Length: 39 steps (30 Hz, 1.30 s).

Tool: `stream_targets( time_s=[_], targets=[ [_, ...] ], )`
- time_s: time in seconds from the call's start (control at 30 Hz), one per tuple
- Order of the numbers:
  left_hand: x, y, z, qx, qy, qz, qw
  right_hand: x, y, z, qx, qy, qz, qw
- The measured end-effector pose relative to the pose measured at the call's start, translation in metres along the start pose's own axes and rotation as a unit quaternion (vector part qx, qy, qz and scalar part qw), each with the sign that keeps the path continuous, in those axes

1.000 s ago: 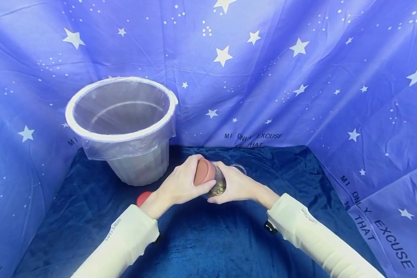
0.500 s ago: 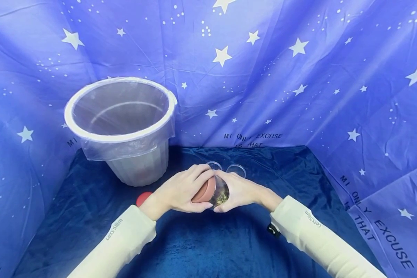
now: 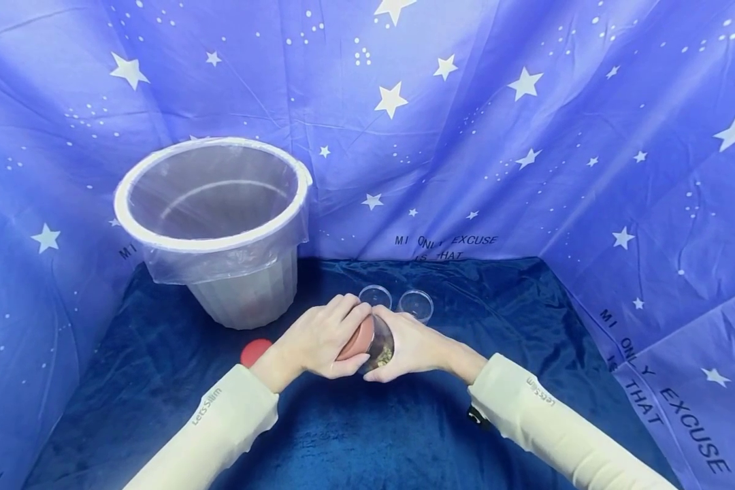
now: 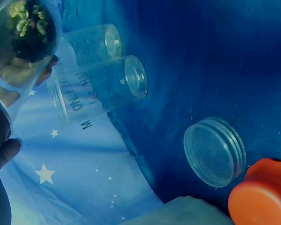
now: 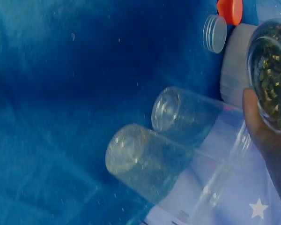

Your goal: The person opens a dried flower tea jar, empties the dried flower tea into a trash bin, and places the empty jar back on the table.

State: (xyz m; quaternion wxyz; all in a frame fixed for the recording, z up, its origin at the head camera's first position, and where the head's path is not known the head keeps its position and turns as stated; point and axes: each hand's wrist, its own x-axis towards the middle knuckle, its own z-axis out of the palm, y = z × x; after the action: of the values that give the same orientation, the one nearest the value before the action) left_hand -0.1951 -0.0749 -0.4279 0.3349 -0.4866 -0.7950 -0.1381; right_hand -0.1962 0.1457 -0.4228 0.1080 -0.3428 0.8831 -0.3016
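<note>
In the head view both hands hold one clear jar (image 3: 380, 335), tilted over the cloth at centre. My left hand (image 3: 321, 340) grips its brown-red lid (image 3: 358, 340), fingers curled over the edge. Around the clear side curls my right hand (image 3: 418, 346). Dried yellow-green bits (image 5: 274, 77) that look like dried flowers or tea lie inside, visible through the jar in the right wrist view. The left fingers are partly hidden behind the lid. Just behind the hands, two clear jars (image 4: 100, 89) without lids stand side by side.
A white bin (image 3: 248, 296) with a clear liner stands back left. By the left wrist lies a red lid (image 3: 255, 352); a clear screw lid (image 4: 215, 152) is near it in the left wrist view. Dark blue cloth (image 3: 367, 435) covers the surface; starry fabric (image 3: 496, 136) hangs behind.
Both hands have come down and nearer with the lidded jar, mostly in the first half second. The two clear jars behind now show more fully.
</note>
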Motion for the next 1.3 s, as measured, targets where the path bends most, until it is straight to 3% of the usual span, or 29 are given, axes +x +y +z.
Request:
stream_targets(
  time_s=[0.07, 0.27, 0.53, 0.7, 1.07, 1.2, 1.3],
  targets=[
    [-0.001, 0.002, 0.001, 0.000, -0.001, -0.016, 0.9999, 0.000, 0.001, 0.004, -0.009, 0.014, -0.009, 1.000],
    [0.002, 0.007, 0.002, -0.011, -0.017, -0.140, 0.9900, 0.005, 0.004, 0.007, -0.026, 0.056, -0.013, 0.998],
    [0.005, 0.010, 0.000, -0.018, -0.039, -0.181, 0.9825, 0.007, 0.003, 0.006, -0.030, 0.053, 0.001, 0.998],
    [0.006, 0.015, 0.000, -0.020, -0.057, -0.230, 0.9713, 0.007, 0.002, 0.006, -0.043, 0.057, -0.007, 0.997],
    [0.016, 0.027, 0.000, -0.054, -0.110, -0.361, 0.9244, 0.004, 0.002, 0.009, -0.066, 0.061, 0.004, 0.996],
    [0.021, 0.030, -0.002, -0.056, -0.128, -0.409, 0.9016, 0.004, 0.002, 0.009, -0.078, 0.072, -0.007, 0.994],
    [0.026, 0.032, -0.006, -0.072, -0.153, -0.449, 0.8774, 0.004, 0.002, 0.008, -0.090, 0.078, -0.010, 0.993]
  ],
)
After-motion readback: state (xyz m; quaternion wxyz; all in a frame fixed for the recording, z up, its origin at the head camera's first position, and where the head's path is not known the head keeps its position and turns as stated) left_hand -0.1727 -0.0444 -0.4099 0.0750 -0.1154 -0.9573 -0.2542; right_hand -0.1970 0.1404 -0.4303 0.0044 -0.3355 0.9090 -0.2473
